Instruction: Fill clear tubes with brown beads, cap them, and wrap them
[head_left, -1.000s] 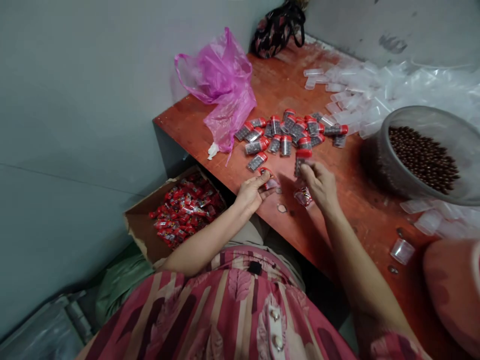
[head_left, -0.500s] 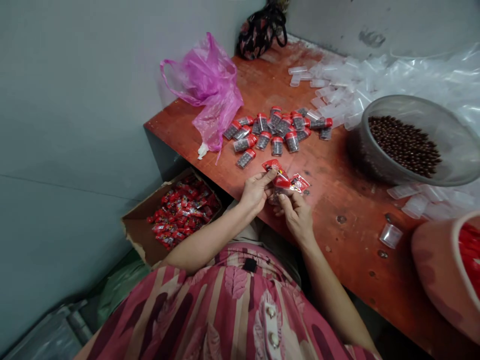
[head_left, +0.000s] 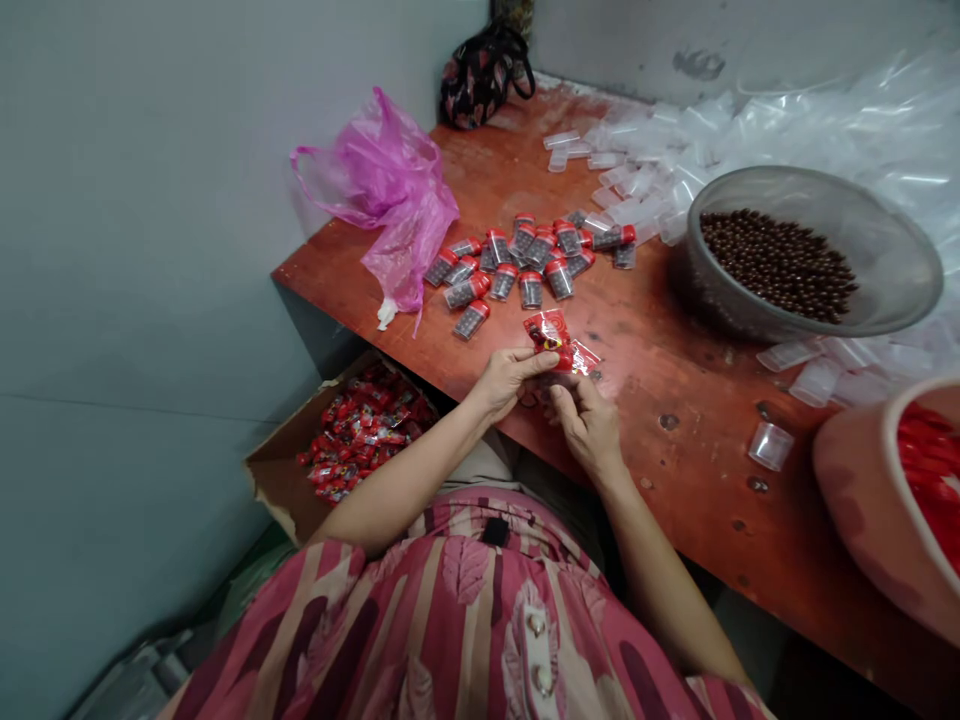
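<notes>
Over the table's near edge, both my hands meet at a small clear jar [head_left: 561,380] of dark beads, mostly hidden by fingers. A red printed plastic wrapper [head_left: 547,326] is at its top, and a second red printed piece [head_left: 584,358] shows beside it. My left hand [head_left: 504,384] is closed, its thumb pressing the wrapper near the red cap. Curled around the jar's lower side is my right hand [head_left: 591,425], thumb on top. Several filled jars with red caps [head_left: 531,290] lie just beyond on the red-brown table [head_left: 660,480].
A cardboard box [head_left: 271,478] below the table's left edge holds red-wrapped pieces [head_left: 360,435]. A pink plastic bag [head_left: 397,170] and patterned bag [head_left: 480,80] sit behind. Rightward are a grey bowl [head_left: 892,260] of dark beads, clear containers [head_left: 817,382] and a pink tub [head_left: 847,490] of red pieces.
The view has shifted, so the tabletop things appear farther left. My left thumb has moved down the wrapper towards the jar's cap. Both hands keep their hold.
</notes>
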